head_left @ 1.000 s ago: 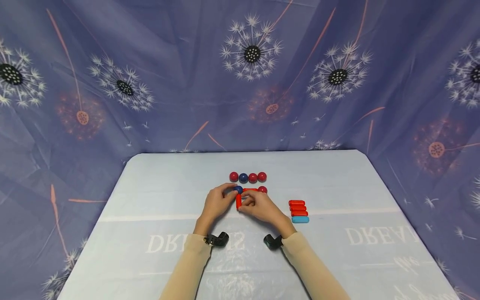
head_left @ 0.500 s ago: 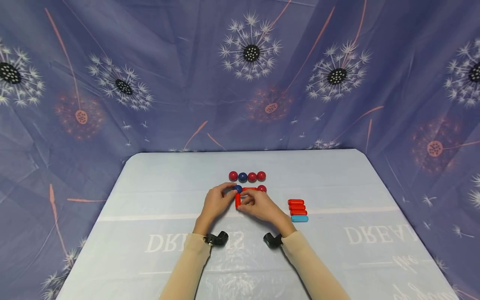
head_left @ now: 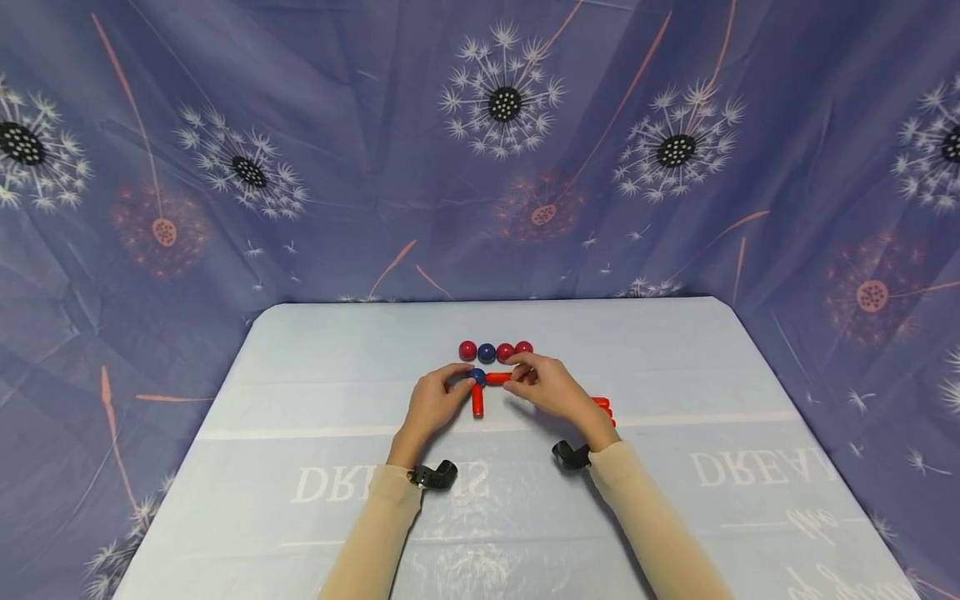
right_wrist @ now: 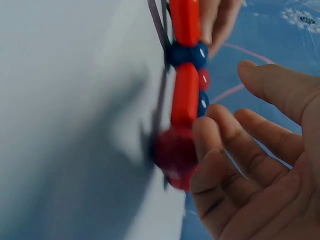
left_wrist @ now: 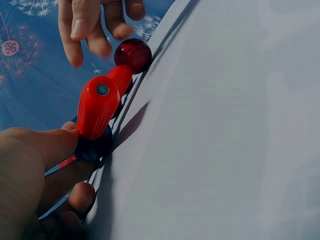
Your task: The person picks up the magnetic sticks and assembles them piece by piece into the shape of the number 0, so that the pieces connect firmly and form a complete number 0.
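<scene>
My left hand (head_left: 437, 407) pinches a dark blue ball (head_left: 477, 377) between thumb and fingers. One red rod (head_left: 477, 402) extends from that ball toward me, with a small grey disc in its free end in the left wrist view. A second red rod (head_left: 497, 378) runs right from the same ball to a dark red ball (right_wrist: 174, 154), hidden behind my right hand in the head view. My right hand (head_left: 551, 387) hovers beside this red ball, thumb spread well away from the loosely bent fingers and nothing between them.
Behind the joined pieces, a row of three red balls and one blue ball (head_left: 487, 352) lies on the white-clothed table (head_left: 330, 375). Several red rods (head_left: 602, 402) lie to the right, partly covered by my right forearm. A purple dandelion-print curtain (head_left: 360, 167) hangs behind.
My right hand has let go of the rod pointing toward me and moved right and away from me, to the red ball. My left hand keeps its hold on the blue ball.
</scene>
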